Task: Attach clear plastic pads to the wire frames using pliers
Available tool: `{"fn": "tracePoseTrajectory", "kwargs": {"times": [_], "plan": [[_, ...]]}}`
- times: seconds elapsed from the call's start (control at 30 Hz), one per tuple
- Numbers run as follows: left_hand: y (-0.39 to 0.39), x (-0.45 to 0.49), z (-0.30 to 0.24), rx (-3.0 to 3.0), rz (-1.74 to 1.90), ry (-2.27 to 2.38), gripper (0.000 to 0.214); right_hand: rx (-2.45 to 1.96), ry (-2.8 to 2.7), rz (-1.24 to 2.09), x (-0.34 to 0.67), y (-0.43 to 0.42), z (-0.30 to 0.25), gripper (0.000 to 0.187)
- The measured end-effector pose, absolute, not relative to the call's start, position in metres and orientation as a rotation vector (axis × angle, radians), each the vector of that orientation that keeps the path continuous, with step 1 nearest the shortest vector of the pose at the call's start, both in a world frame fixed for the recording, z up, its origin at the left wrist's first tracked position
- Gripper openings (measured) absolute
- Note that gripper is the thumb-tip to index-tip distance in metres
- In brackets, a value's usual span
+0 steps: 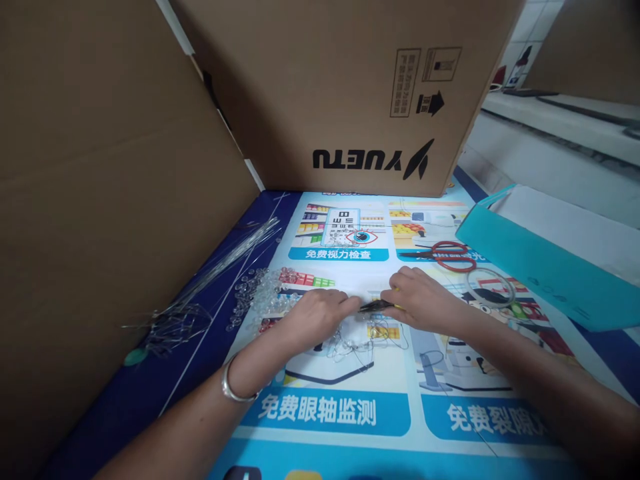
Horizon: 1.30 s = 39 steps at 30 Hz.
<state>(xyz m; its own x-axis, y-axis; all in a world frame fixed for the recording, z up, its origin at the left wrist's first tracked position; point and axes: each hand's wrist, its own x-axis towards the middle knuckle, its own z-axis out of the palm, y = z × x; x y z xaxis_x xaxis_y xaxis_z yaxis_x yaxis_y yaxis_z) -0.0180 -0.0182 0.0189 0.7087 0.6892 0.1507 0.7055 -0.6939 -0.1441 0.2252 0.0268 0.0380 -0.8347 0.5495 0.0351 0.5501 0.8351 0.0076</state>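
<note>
My right hand (423, 300) is closed around a small pair of pliers (377, 306) with dark jaws and yellow on the handles. The jaws point left and reach the fingertips of my left hand (320, 317). My left fingers are pinched together, apparently on a thin beaded wire (350, 343), though the held part is hidden. Loops of this wire with clear beads lie just below the two hands. Left of my left hand is a spread of loose clear beads (257, 290).
Red-handled scissors (453, 257) and a wire coil (493, 287) lie to the right, near an open teal box (540, 260). Long thin wires (230, 257) and a wire bundle (175, 327) lie left. Cardboard panels (350, 87) stand at the back and left of the printed mat (340, 453).
</note>
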Motion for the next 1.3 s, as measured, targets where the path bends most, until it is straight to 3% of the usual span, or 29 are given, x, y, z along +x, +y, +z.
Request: {"fn": "tracePoseTrajectory", "kwargs": {"times": [0.67, 0.97, 1.3], "plan": [[-0.018, -0.017, 0.024, -2.725, -0.125, -1.054, 0.025, -0.842, -3.026, -0.137, 0.217, 0.036, 0.042, 0.032], [-0.016, -0.016, 0.023, -2.736, -0.168, -0.990, 0.008, -0.760, -3.048, -0.159, 0.218, 0.040, 0.046, 0.030], [-0.016, -0.015, 0.025, -2.768, -0.208, -0.942, 0.010, -0.727, -3.053, -0.111, 0.217, 0.043, 0.046, 0.031]]}}
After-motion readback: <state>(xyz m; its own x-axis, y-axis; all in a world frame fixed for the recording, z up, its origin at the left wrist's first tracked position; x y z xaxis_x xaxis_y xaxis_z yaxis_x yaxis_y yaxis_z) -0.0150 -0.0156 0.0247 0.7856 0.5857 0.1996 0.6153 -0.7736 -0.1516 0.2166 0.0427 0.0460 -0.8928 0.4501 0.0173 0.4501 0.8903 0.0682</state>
